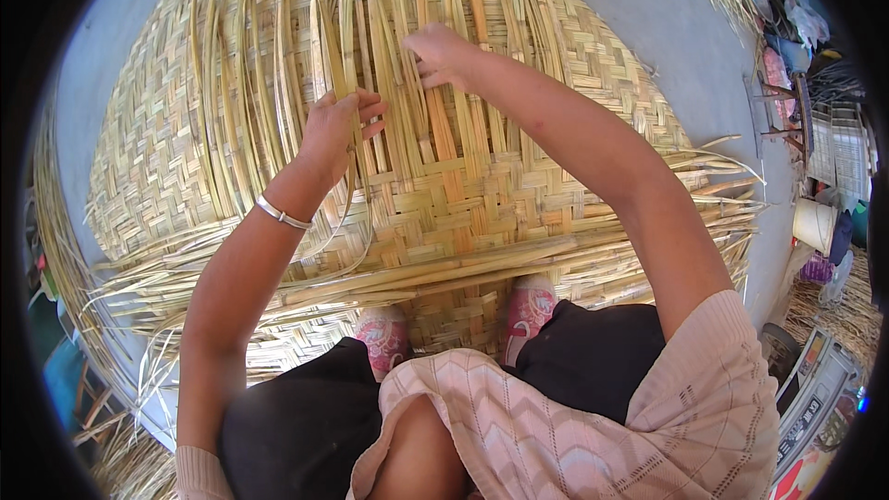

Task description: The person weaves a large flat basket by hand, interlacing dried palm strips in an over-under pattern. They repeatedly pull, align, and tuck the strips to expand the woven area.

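1. The mat (444, 190) fills the middle of the frame and runs off the top edge.
2. Much of it is done: there is tight weave at the left, at the right and in the middle, below the hands.
3. Some looks left to do. Many long strips (255, 83) lie loose on top in the upper middle, and I guess they need weaving in. More cross strips (463, 268) lie loose lower down, above the shoes (381, 338).
4. The long strips point up and down the frame, fanning a little. The cross strips go left to right. The mat's top is cut off, so I can't tell its long way.
5. The left hand (338, 130) is half open, fingers bent, by a long strip; I can't tell if it pinches it.
6. The right hand (443, 60) is partly curled over the strips, up and to the right of the left hand. I can't tell if it holds one.
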Motion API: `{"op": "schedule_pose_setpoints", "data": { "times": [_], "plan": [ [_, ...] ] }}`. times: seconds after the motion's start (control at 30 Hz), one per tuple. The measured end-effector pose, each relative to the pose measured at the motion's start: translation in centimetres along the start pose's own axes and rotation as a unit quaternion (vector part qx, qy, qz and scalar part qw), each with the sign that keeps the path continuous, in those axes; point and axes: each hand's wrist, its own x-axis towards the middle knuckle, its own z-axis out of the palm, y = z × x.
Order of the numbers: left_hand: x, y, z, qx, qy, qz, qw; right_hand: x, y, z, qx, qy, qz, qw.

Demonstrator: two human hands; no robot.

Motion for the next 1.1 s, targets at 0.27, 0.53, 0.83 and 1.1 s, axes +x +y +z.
{"op": "schedule_pose_setpoints", "data": {
  "times": [0.27, 0.53, 0.83, 1.1],
  "plan": [
    [0.4, -0.1, 0.7, 0.004, 0.005, 0.013, 1.000, -1.4, 3.1, 0.4, 0.067, -0.084, 0.028, 0.994],
    [1.4, -0.6, 1.2, -0.003, 0.044, 0.012, 0.999, -2.8, 3.6, 0.1, 0.087, -0.080, -0.003, 0.993],
    [2.0, -2.0, 1.8, 0.019, -0.103, -0.063, 0.992, -5.8, 1.3, -1.3, -0.074, -0.092, -0.182, 0.976],
    [1.1, -1.5, 2.0, 0.032, -0.185, -0.077, 0.979, -4.5, 4.1, -8.7, -0.231, 0.102, -0.032, 0.967]
  ]
}}
